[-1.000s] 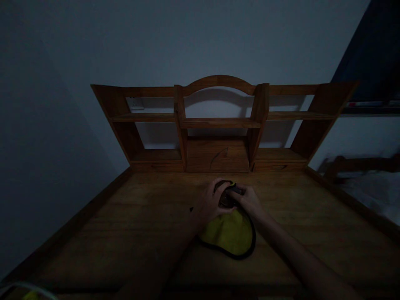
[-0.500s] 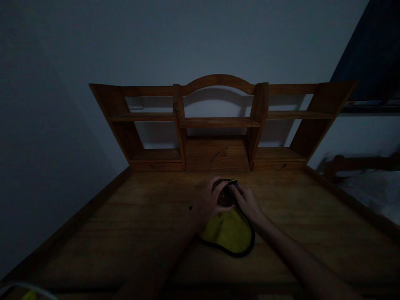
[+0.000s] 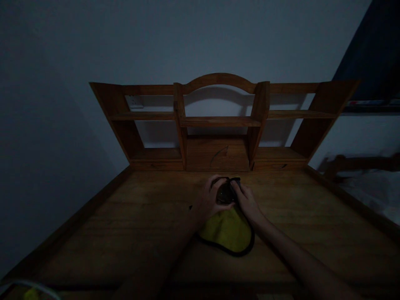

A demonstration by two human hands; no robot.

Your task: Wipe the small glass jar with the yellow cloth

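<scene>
Left fingers (image 3: pixel 219 182) around dark glossy object (image 3: pixel 225 194), right fingers (image 3: pixel 236 190) on cloth (image 3: pixel 231 231)

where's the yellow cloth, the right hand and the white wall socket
Yellow cloth (image 3: pixel 230 230): head view, on the yellow middle, inside the black edging.
Right hand (image 3: pixel 249 205): head view, on the back of the hand.
White wall socket (image 3: pixel 136 103): head view, on its faceplate.

My black-edged yellow cloth (image 3: pixel 230 231) lies on the table (image 3: pixel 140 208). At its far end I hold a dark, glossy object (image 3: pixel 224 195).
</scene>
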